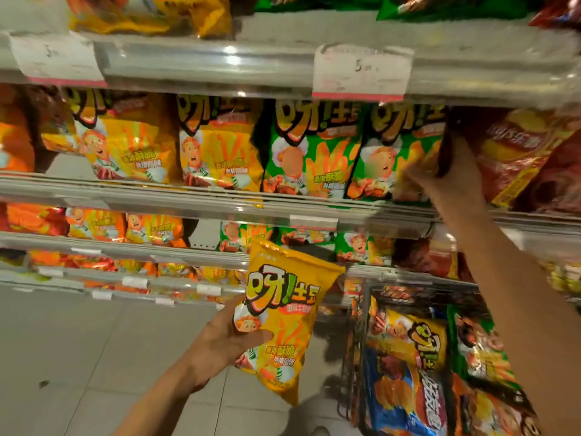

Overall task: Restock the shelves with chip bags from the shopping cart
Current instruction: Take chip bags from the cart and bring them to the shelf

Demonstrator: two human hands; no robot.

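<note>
My left hand [224, 338] grips a yellow chip bag [283, 313] by its left side, held upright in front of the lower shelves. My right hand [452, 174] is raised to the second shelf [220, 199] and holds the left edge of a red chip bag [515, 158] standing at the shelf's right end. Yellow chip bags [217, 146] and green chip bags [311, 152] stand in a row to the left of it. The shopping cart [356, 341] at the lower right holds several mixed chip bags [408, 357].
A top shelf [220, 67] with price tags [361, 72] runs above. Lower shelves [125, 250] carry more yellow, green and orange bags. Grey tiled floor [78, 357] lies at the lower left beside the cart.
</note>
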